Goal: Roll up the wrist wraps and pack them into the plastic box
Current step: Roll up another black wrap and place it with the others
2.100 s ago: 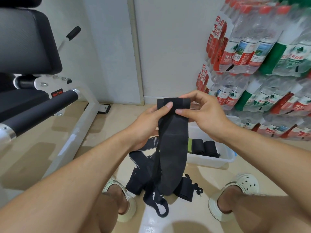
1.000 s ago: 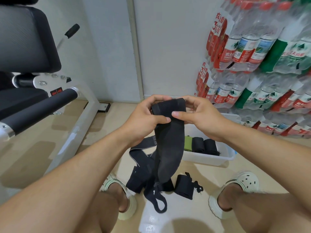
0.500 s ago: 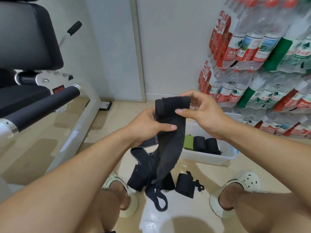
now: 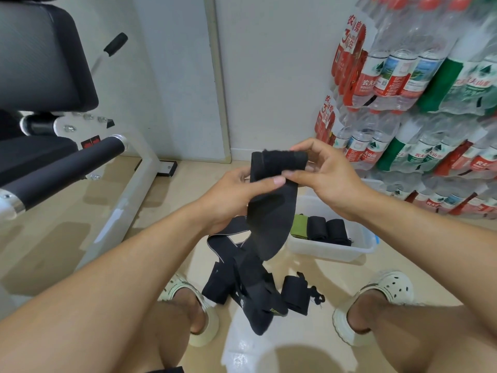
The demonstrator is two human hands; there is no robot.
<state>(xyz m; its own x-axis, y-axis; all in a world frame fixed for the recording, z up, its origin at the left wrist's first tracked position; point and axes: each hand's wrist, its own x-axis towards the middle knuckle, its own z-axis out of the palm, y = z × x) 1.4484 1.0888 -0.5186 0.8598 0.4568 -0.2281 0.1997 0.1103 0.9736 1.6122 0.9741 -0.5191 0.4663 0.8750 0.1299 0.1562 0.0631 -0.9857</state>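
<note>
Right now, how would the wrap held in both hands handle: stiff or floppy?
Probably floppy: below the left hand and right hand, the black wrap hangs in a limp curve. Likely light, since fingertips alone carry it. Its rolled top may unwind if released.

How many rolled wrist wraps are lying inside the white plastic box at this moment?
3. In the white plastic box, side by side: one green rolled wrist wrap at the left, one black roll in the middle, another black roll at the right. The held wrap may hide more.

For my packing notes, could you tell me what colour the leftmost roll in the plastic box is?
Green, clearest in the head view: leftmost roll.
</note>
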